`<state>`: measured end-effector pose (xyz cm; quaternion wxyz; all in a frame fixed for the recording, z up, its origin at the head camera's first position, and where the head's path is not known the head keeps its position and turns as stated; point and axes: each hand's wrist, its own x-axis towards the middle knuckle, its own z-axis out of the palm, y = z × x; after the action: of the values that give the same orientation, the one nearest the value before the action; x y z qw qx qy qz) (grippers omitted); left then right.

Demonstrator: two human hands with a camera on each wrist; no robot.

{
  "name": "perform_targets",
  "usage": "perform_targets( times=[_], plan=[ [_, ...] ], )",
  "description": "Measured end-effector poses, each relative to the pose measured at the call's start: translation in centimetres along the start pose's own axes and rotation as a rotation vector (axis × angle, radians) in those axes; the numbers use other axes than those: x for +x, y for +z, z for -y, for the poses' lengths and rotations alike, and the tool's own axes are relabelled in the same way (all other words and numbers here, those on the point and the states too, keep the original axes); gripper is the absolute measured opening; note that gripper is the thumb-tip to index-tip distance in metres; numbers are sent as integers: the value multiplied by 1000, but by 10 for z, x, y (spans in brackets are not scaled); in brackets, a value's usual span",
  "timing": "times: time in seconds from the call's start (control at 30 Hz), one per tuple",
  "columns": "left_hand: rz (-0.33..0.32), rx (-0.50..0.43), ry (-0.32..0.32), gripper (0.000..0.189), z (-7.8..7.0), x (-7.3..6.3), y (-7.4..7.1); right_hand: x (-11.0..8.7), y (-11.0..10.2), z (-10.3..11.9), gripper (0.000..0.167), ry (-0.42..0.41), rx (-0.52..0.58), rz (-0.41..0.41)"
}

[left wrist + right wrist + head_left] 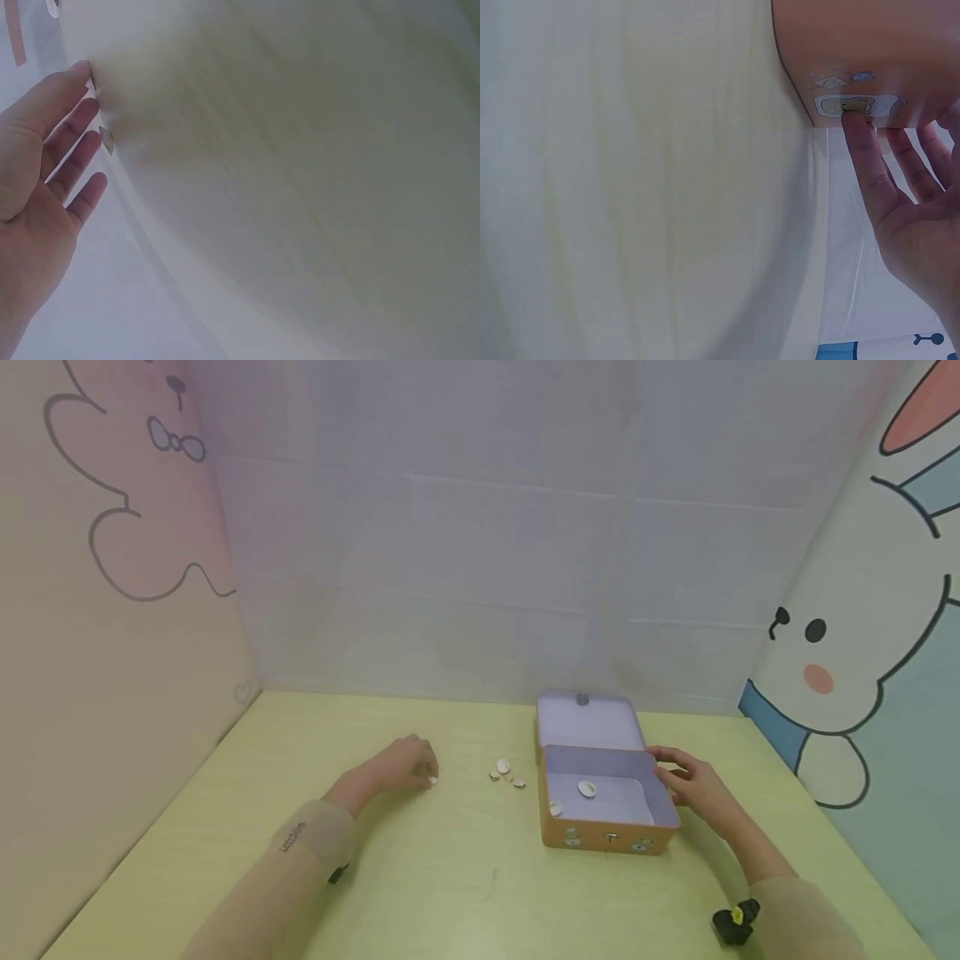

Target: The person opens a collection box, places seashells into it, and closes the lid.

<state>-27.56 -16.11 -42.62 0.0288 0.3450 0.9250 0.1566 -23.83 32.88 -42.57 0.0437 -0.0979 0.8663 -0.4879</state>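
Observation:
My left hand (405,764) is low over the table, left of a small group of seashells. Its thumb and fingertips pinch a small white seashell (432,781); in the left wrist view only a thin edge of that seashell (93,79) shows. A second seashell (106,140) is close beside the fingers there. On the right stands an orange tin case (611,837) with its lid raised and a pale purple inside. One white seashell (587,789) lies on its floor, another (556,808) in its front left corner. My right hand (693,785) touches the case's right side with extended fingers.
Between the left hand and the case lie several loose seashells (503,767) on the pale yellow table (450,877). The raised lid (588,720) leans towards the back wall (450,568). Side walls (862,693) with cartoon figures border the table left and right.

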Motion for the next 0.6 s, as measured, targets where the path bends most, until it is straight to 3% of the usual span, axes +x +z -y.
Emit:
perform_targets(
  times=[0.3, 0.5, 0.6],
  plan=[
    [-38, 59, 29, 7, -3, 1, -1, 0, -1, -1, 49, 0, 14, 8],
    [-129, 135, 71, 8, -5, 6, 2, 0, -2, -1, 50, 5, 15, 9],
    [-158, 176, 60, 12, -6, 10, 3, -1, -3, -1, 51, 17, 9, 7]
  ],
)
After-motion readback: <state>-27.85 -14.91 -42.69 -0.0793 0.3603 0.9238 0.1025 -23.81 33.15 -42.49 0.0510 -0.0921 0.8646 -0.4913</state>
